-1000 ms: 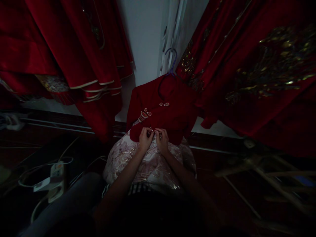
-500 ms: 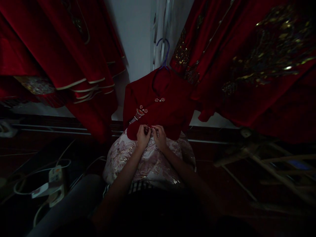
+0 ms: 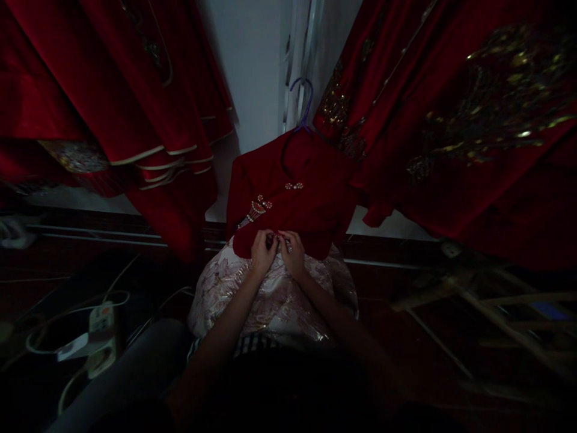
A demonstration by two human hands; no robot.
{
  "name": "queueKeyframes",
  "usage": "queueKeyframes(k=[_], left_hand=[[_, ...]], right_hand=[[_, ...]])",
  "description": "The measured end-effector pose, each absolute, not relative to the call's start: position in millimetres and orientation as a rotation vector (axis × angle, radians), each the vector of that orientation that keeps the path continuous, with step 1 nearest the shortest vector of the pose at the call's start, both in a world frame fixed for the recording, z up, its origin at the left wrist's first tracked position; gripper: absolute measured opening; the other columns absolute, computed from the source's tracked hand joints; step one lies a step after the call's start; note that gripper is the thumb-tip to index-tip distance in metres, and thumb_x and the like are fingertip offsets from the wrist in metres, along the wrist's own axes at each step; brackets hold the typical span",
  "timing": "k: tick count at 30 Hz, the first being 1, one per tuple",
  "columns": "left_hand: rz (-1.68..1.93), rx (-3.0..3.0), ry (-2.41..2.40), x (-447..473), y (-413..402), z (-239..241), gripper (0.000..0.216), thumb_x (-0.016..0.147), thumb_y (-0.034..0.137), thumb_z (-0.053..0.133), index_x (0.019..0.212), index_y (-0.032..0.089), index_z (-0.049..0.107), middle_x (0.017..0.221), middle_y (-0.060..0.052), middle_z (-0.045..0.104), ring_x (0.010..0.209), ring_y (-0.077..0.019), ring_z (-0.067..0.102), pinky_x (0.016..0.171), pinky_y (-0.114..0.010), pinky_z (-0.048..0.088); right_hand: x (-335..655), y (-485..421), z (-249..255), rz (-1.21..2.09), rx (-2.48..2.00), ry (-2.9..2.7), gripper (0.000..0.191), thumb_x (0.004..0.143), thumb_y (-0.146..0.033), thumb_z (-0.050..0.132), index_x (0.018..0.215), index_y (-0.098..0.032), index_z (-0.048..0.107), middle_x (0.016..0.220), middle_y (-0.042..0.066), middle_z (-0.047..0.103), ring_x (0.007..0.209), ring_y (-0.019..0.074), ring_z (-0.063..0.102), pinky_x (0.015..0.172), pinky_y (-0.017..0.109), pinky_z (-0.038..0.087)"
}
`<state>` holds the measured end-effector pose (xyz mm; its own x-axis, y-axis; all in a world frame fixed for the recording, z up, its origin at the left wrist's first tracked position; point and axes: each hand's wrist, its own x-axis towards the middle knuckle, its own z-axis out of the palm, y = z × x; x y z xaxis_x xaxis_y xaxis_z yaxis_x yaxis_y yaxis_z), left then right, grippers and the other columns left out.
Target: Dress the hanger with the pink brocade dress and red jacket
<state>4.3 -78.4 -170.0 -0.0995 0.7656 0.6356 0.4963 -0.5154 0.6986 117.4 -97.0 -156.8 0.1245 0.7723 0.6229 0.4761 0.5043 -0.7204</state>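
A small red jacket (image 3: 311, 210) hangs on a purple hanger (image 3: 307, 108) in front of me, over a pale floral skirt (image 3: 288, 307) with a metallic sheen. Pearl-like ornaments (image 3: 294, 186) sit below its collar, and a fan-shaped beaded ornament (image 3: 256, 209) is on its left side. My left hand (image 3: 264, 249) and my right hand (image 3: 292, 249) meet at the jacket's lower hem, fingers closed in pinches. The bit between the fingertips is small and dark; it seems to be the hem, though its details are hidden.
Red garments (image 3: 162, 120) hang at left, and more with gold sequins (image 3: 505, 96) at right. On the lower left lies a power strip (image 3: 103, 331) with white cables. A wooden frame-like stool or chair (image 3: 505, 325) stands at the lower right.
The view has shifted slightly, so the garments sit a little lower and further right. Both hands stay pinched at the jacket hem, with barely any finger movement.
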Motion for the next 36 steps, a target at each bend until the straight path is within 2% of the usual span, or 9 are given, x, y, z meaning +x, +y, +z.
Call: queueKeyframes(k=[6, 28, 36], left_hand=[[1.635, 1.968, 1.370, 3.8, -79.0, -168.8, 0.013, 0.087, 0.026, 0.054, 0.099, 0.021, 0.055, 0.090, -0.003, 0.055, 0.081, -0.0144, 0.054, 0.073, -0.027, 0.045], [1.651, 1.924, 1.341, 2.3, -79.6, -168.4, 0.008, 0.080, 0.019, 0.057, 0.087, 0.021, 0.053, 0.082, -0.001, 0.053, 0.077, -0.0143, 0.053, 0.071, -0.027, 0.044], [1.640, 1.902, 1.354, 1.3, -78.9, -170.9, 0.010, 0.081, 0.021, 0.057, 0.089, 0.021, 0.050, 0.084, -0.001, 0.053, 0.075, -0.0137, 0.053, 0.071, -0.026, 0.044]], right_hand=[[117.3, -96.9, -157.3, 0.298, -1.145, -1.504, 0.025, 0.094, -0.027, 0.044, 0.109, -0.021, 0.063, 0.105, 0.007, 0.062, 0.100, 0.0159, 0.058, 0.094, 0.033, 0.047], [117.4, -100.7, -153.3, 0.297, -1.140, -1.495, 0.021, 0.092, -0.029, 0.048, 0.101, -0.021, 0.065, 0.101, 0.006, 0.067, 0.095, 0.0159, 0.061, 0.089, 0.032, 0.049], [118.0, -100.7, -151.8, 0.325, -1.120, -1.516, 0.021, 0.092, -0.029, 0.048, 0.103, -0.022, 0.064, 0.103, 0.006, 0.066, 0.099, 0.0164, 0.061, 0.090, 0.032, 0.050]])
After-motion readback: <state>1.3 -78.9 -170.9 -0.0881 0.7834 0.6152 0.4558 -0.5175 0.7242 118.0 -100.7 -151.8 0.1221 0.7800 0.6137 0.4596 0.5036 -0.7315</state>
